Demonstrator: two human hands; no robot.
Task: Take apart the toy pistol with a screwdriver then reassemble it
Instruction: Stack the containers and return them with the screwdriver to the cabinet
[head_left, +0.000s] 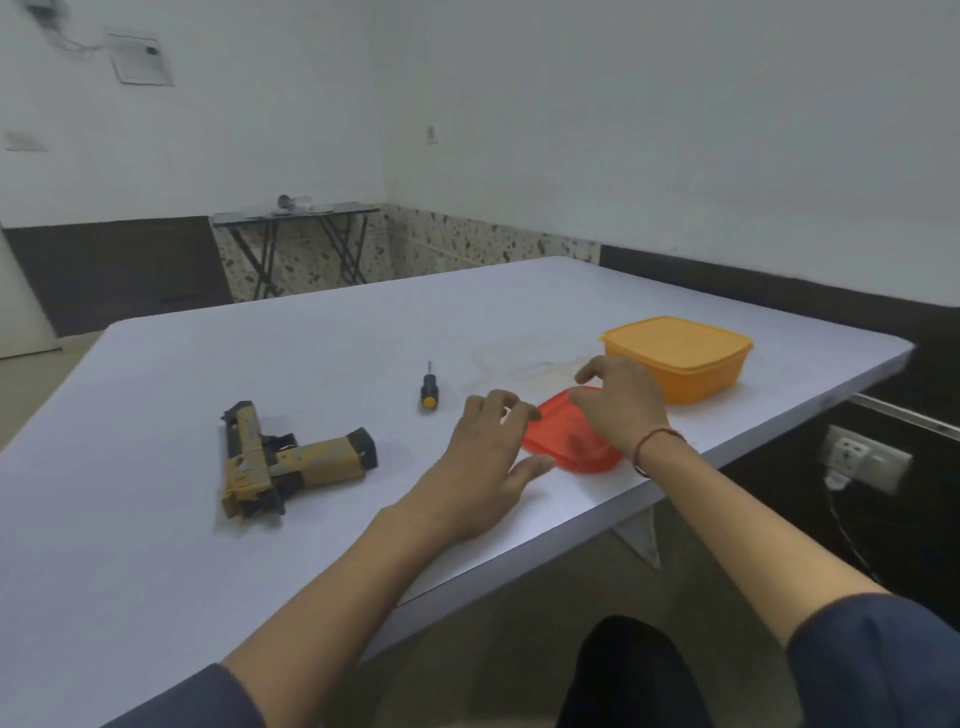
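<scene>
We have both hands over the flat red translucent plastic lid (571, 441) near the right front edge of the white table (311, 353); our left hand (488, 457) lies palm down with fingers loosely spread and its fingertips at the lid's left rim, holding nothing; our right hand (618, 405) arches over the lid's far side with fingers curled, and we cannot tell for sure whether they grip the rim or only touch it, since the hand hides that edge. The tan and black plastic toy pistol (280, 457) lies on its side well to the left, whole so far as we can see, and the small screwdriver with a black handle and yellow cap (428, 389) lies between pistol and lid, apart from both; neither is touched yet. We judge the step in hand to be settling the lid as a tray for screws, so it should lie flat and a little further in from the table edge, where a nudge cannot tip it off; the square orange plastic container (680, 358) stands just behind our right hand, so we should draw that hand back low and leftward. The middle of the table offers plenty of open room for bringing the pistol closer and working the screwdriver.
</scene>
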